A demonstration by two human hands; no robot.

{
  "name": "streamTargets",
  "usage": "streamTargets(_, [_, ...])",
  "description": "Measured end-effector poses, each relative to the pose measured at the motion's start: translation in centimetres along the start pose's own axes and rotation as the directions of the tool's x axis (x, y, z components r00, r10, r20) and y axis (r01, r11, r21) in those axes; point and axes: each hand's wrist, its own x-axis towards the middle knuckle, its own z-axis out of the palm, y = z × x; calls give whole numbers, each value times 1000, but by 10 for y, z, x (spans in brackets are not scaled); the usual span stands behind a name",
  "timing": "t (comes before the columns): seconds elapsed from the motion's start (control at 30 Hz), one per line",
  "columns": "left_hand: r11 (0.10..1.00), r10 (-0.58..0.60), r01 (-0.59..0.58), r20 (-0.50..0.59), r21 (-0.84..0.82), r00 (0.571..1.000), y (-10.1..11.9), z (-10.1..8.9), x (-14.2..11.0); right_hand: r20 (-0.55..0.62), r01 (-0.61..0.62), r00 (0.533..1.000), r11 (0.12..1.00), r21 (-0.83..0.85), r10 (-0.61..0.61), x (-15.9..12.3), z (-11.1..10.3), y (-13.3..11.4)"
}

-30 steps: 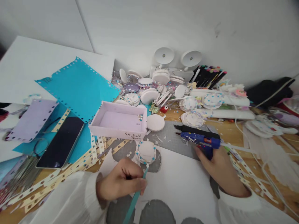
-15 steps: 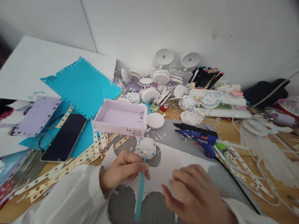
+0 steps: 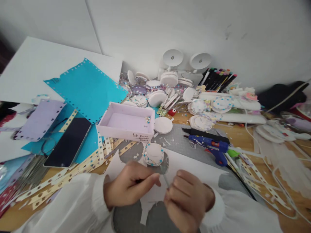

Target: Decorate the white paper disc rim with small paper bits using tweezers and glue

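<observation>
We are bringing our right hand (image 3: 188,194) off the glue gun (image 3: 210,146) to the left hand (image 3: 131,184); both fingers are pinching the upright teal strip (image 3: 166,180) between them, below the disc (image 3: 153,154).

Soft, even daylight fills the scene — bright but flat, with no hard shadows and no glare off the white wall (image 3: 170,26). The wide lens bends the edges, so the wall seams lean and the counter (image 3: 243,136) curves away at both sides. Both hands, low in the middle, are smeared by motion, the right hand (image 3: 188,200) most. The far corners turn dim and soft — the left especially.
</observation>
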Motion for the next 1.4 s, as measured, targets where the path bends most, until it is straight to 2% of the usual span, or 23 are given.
streamTargets(0.07, [966, 188, -162, -115, 200, 976, -3, -5, -2, -63, -16, 998, 999, 37, 18, -10, -3, 3])
streamTargets(0.13, [898, 309, -231, -164, 374, 937, -8, -11, -2, -169, -72, 982, 995, 72, 84, -18, -2, 4])
streamTargets(0.2, [824, 379, -261, -146, 504, 914, -16, -15, -1, -285, -168, 938, 977, 128, 198, -23, 3, 4])
streamTargets(0.27, [752, 417, -285, -93, 595, 904, -23, -17, 1, -351, -228, 889, 949, 219, 294, -27, 8, 4])
streamTargets(0.37, [682, 399, -287, -14, 673, 917, -29, -17, 5, -326, -300, 850, 889, 347, 414, -29, 11, 4])
streamTargets(0.57, [664, 326, -266, 49, 699, 944, -32, -16, 8, -256, -372, 806, 793, 483, 534, -28, 9, 3])
streamTargets(0.8, [645, 398, -334, 71, 687, 915, -32, -15, 9, -201, -423, 783, 740, 523, 589, -26, 11, 5])
streamTargets(1.0, [640, 400, -332, 68, 693, 914, -33, -15, 10, -173, -466, 778, 741, 484, 603, -27, 11, 7])
streamTargets(1.4, [648, 410, -330, 51, 687, 911, -31, -14, 9, -151, -440, 804, 747, 498, 575, -21, 12, 6])
